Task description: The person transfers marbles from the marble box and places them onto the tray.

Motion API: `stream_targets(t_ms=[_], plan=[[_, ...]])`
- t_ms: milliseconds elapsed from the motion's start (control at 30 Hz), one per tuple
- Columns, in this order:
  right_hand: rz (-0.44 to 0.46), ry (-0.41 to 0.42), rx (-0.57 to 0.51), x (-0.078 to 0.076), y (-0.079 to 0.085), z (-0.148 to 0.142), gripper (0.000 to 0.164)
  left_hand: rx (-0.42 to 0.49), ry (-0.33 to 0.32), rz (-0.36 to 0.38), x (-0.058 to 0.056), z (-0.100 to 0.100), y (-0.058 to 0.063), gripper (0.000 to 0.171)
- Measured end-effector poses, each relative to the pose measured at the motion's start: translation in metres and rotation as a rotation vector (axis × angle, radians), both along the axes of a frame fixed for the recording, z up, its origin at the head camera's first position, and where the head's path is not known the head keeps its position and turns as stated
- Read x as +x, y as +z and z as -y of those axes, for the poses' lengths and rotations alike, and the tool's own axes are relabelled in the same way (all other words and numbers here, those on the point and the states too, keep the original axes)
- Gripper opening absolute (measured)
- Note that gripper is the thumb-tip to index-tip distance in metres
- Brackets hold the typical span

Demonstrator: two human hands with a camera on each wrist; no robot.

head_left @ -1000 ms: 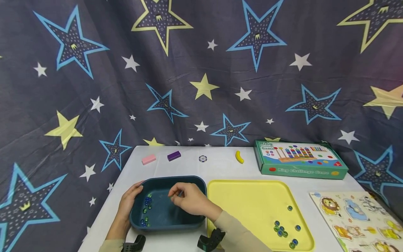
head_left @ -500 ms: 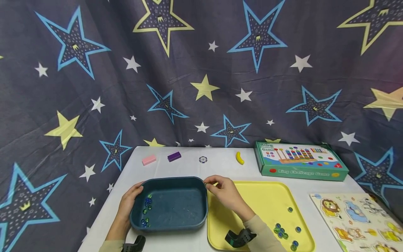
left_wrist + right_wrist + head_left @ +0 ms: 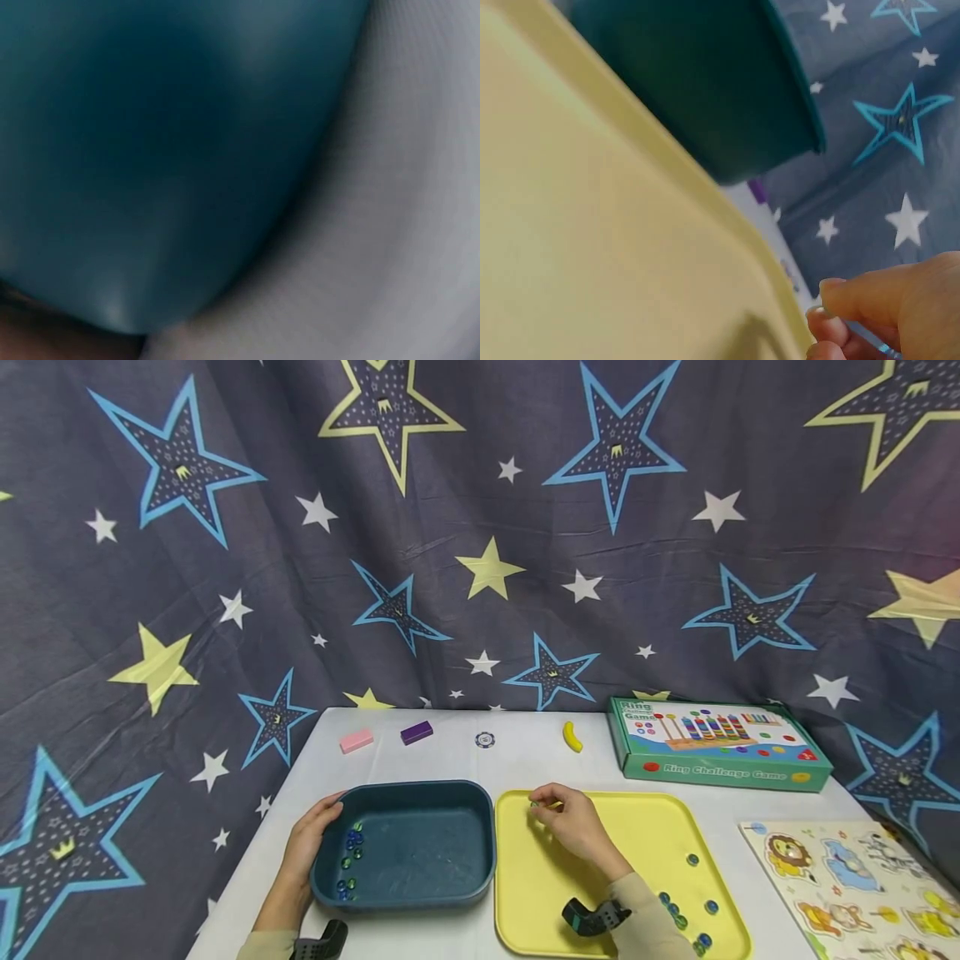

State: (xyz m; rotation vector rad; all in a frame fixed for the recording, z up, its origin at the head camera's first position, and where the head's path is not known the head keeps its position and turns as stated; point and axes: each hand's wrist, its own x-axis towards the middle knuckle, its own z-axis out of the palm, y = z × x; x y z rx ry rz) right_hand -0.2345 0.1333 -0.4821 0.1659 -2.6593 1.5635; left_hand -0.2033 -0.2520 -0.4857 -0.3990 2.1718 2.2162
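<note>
Here, a glass marble (image 3: 534, 804) is pinched by the right hand (image 3: 573, 824) over the yellow tray's (image 3: 532, 883) ten o'clock; the teal basin (image 3: 427, 860) is held, presumably for steadiness, at nine by the left hand (image 3: 305, 840).

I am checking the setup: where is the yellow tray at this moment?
In the head view, the yellow tray lies right of the teal bin, with the right hand above its left part.
</note>
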Motion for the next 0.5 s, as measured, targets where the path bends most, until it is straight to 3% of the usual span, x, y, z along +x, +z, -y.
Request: stream_targets(t_ms=[167,500], plan=[[0.001,-0.014,0.038,0.000,-0.009,-0.003,0.014,-0.029,0.000,-0.011,-0.001,0.000,-0.002,0.043],[-0.098,-0.013,0.171,0.000,-0.020,-0.001,0.008,-0.055,0.011,-0.018,-0.001,0.000,-0.002,0.042]])
